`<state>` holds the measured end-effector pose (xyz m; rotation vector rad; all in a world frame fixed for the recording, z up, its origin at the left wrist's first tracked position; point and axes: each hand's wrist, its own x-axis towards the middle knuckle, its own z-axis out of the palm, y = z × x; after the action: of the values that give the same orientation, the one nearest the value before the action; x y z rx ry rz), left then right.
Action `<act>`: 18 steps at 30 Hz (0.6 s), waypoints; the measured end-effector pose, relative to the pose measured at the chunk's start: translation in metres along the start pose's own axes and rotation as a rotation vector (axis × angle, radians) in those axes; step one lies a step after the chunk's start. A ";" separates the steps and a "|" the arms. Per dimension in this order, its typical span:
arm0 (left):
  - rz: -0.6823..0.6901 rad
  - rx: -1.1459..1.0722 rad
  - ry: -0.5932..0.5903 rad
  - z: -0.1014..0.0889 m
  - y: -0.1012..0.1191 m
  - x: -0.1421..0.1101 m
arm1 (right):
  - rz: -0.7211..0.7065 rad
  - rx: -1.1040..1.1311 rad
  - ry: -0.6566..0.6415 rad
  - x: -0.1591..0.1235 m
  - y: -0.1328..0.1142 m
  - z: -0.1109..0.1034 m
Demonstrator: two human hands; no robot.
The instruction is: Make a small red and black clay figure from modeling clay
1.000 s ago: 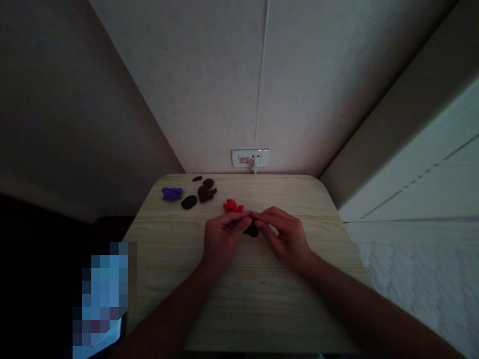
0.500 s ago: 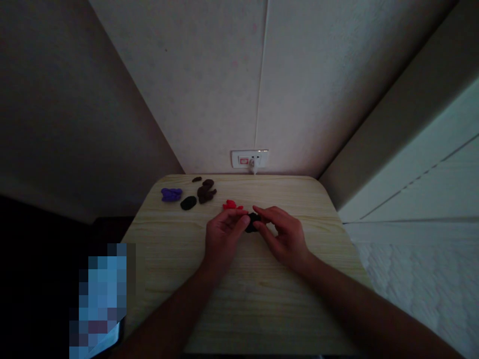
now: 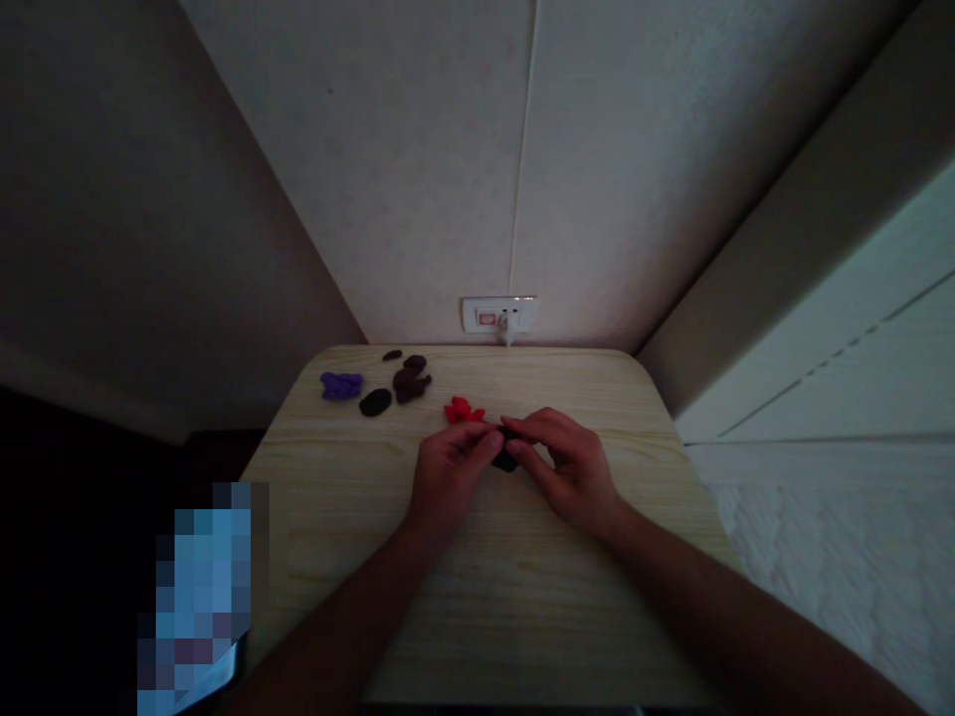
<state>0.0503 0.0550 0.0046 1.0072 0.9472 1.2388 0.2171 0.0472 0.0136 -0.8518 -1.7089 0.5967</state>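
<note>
Two bare hands meet over a pale wood-grain table (image 3: 522,617). The left hand (image 3: 449,475) and the right hand (image 3: 568,465) both pinch one black, clay-like lump (image 3: 507,458) between thumb and fingers, the lump lying between their fingertips. Just beyond the left hand's fingers sits a red clay-like piece (image 3: 463,410). Farther beyond and left of that hand lie a flat black oval (image 3: 375,403), dark brown lumps (image 3: 410,384) and a purple lump (image 3: 341,386).
</note>
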 end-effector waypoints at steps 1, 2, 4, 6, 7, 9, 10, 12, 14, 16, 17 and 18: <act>0.004 0.004 -0.013 0.000 0.000 0.000 | 0.001 0.009 -0.007 0.000 0.000 0.000; 0.010 0.014 -0.023 -0.001 0.000 0.000 | 0.003 0.015 -0.015 0.000 -0.001 0.001; 0.022 0.038 -0.027 -0.001 0.002 0.000 | 0.004 0.015 -0.020 0.000 -0.001 0.001; 0.031 0.063 -0.020 0.000 0.003 0.000 | 0.000 0.006 -0.015 0.000 -0.001 0.002; 0.033 0.076 -0.018 0.000 0.004 0.000 | -0.004 0.002 -0.009 0.000 -0.001 0.002; 0.035 0.102 -0.012 0.001 0.003 0.000 | -0.010 -0.009 0.004 0.001 0.000 0.002; 0.033 0.110 -0.005 0.000 0.003 0.000 | -0.010 -0.015 0.006 0.001 0.001 0.002; 0.032 0.107 0.020 0.000 0.001 0.001 | -0.012 -0.031 -0.011 0.002 0.001 0.001; 0.034 0.082 0.034 -0.001 -0.001 0.001 | -0.010 -0.039 -0.045 0.002 0.001 0.001; 0.030 0.052 0.021 -0.002 -0.003 0.002 | 0.008 -0.028 -0.066 0.001 0.001 0.000; 0.025 0.042 0.009 -0.003 -0.003 0.002 | 0.024 -0.020 -0.070 0.001 0.001 0.000; 0.020 0.037 -0.005 -0.003 -0.004 0.002 | 0.044 -0.012 -0.071 0.000 0.001 0.001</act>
<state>0.0487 0.0567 0.0002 1.0505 0.9619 1.2389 0.2166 0.0475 0.0127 -0.8883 -1.7629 0.6540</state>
